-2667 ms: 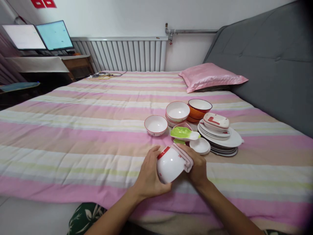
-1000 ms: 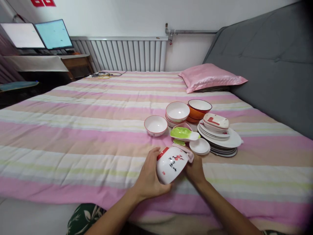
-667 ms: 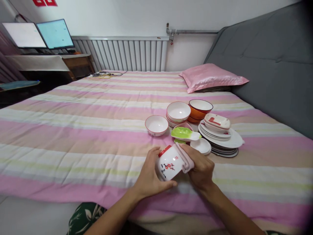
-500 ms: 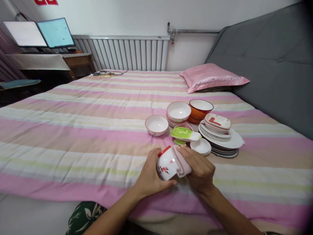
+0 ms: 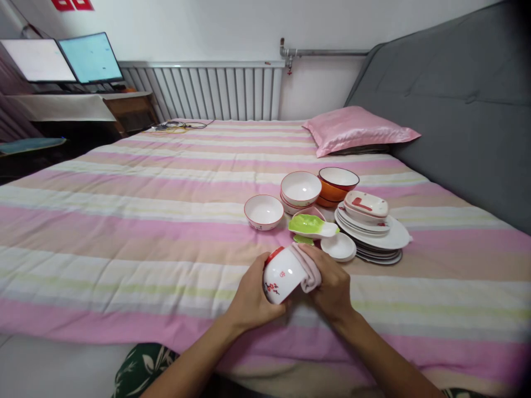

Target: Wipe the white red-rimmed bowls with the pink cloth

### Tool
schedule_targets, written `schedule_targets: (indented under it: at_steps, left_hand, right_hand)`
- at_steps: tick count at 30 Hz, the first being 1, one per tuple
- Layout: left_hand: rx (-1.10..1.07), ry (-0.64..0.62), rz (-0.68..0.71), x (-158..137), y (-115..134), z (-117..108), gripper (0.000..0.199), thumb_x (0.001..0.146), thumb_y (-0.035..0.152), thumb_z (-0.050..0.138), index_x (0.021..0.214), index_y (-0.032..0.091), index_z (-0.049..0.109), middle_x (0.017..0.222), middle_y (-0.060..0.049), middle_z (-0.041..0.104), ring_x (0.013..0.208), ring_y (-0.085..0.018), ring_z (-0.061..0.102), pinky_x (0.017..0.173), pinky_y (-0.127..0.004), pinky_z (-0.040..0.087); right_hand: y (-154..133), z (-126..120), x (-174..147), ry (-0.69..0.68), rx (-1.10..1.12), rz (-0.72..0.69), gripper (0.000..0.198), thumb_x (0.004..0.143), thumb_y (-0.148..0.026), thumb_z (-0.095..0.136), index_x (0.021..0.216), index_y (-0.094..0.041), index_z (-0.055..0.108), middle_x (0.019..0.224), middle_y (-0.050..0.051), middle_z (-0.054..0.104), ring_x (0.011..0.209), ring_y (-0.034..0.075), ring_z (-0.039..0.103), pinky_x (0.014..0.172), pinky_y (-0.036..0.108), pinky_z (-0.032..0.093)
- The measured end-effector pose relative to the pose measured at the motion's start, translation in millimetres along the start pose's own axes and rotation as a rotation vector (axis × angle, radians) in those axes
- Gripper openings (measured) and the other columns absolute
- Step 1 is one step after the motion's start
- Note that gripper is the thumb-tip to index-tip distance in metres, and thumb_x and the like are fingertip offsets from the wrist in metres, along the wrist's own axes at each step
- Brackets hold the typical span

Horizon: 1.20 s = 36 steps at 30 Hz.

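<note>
A white bowl [image 5: 282, 275] with red blossoms and a red foot is tilted on its side above the near part of the bed. My left hand [image 5: 254, 296] is wrapped round its left side, thumb below and fingers above. In my right hand [image 5: 332, 284] a folded pale pink cloth [image 5: 310, 272] is pressed against the bowl's right side, over the rim. Just beyond my hands lie a green and white leaf-shaped dish [image 5: 309, 225] and a small white dish [image 5: 339, 247]. Another white bowl [image 5: 264, 212] with a red rim stands upright, farther left.
Stacked red-rimmed bowls [image 5: 301, 188] and orange bowls [image 5: 334, 190] stand behind. To the right is a pile of plates [image 5: 400, 235] topped by a rectangular dish [image 5: 366, 204]. A pink pillow [image 5: 359, 130] rests by the grey headboard [image 5: 448, 110]. Cables [image 5: 182, 126] lie on the striped bedspread [image 5: 145, 221].
The held bowl has turned a little in my left hand, its blossoms now lower and to the left. My right hand and the cloth have shifted slightly left and up.
</note>
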<state>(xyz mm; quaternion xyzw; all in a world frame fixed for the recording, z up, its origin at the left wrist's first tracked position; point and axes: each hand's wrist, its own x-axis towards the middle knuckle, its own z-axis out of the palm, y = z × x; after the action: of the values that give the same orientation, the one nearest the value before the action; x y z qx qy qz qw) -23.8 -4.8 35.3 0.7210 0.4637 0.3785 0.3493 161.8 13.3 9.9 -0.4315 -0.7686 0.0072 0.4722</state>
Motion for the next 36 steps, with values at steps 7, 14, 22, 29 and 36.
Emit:
schedule_targets:
  at_steps: [7,14,22,29,36]
  left_hand:
    - [0.001,0.004,-0.007,0.1,-0.9,-0.5,0.074,0.055,0.013,0.066,0.124,0.02,0.04,0.113,-0.006,0.056,0.099,-0.024,0.056,0.085,-0.035,0.047]
    - [-0.007,-0.005,-0.017,1.2,1.3,-2.6,0.072,0.055,0.012,0.064,0.122,0.02,0.041,0.113,-0.008,0.057,0.099,-0.026,0.056,0.085,-0.037,0.046]
    - [-0.061,0.011,-0.069,2.1,-1.4,-3.2,0.073,0.057,0.014,0.068,0.124,0.019,0.041,0.118,-0.009,0.056,0.103,-0.027,0.056,0.087,-0.037,0.046]
    - [-0.302,0.135,-0.298,6.5,-19.3,-3.1,0.068,0.059,0.026,0.074,0.12,0.014,0.047,0.116,-0.011,0.059,0.104,-0.027,0.056,0.088,-0.038,0.045]
    - [-0.754,0.275,-0.553,11.9,-22.2,-3.7,0.046,0.068,0.028,0.065,0.11,0.013,0.055,0.099,-0.007,0.066,0.086,-0.02,0.061,0.071,-0.029,0.047]
  right_hand:
    - [3.4,6.9,-3.6,-0.034,0.083,0.198,0.047,0.077,-0.022,0.055,0.124,-0.021,0.053,0.119,0.007,0.062,0.107,0.023,0.059,0.091,0.034,0.046]
    - [7.4,12.5,-6.3,-0.034,0.158,0.286,0.052,0.072,-0.015,0.053,0.123,-0.021,0.054,0.119,0.006,0.062,0.109,0.024,0.058,0.093,0.036,0.046]
    - [7.7,12.0,-4.2,-0.102,0.14,0.311,0.054,0.073,-0.015,0.052,0.127,-0.022,0.05,0.121,0.007,0.062,0.111,0.025,0.058,0.091,0.038,0.048]
    - [7.8,15.3,-6.8,-0.145,0.011,0.392,0.073,0.078,-0.021,0.054,0.144,-0.019,0.023,0.122,0.012,0.061,0.101,0.029,0.064,0.074,0.038,0.054]
    - [6.9,17.3,-6.6,-0.062,0.09,0.409,0.059,0.081,-0.029,0.057,0.134,-0.018,0.036,0.113,0.012,0.064,0.097,0.026,0.065,0.074,0.036,0.054]
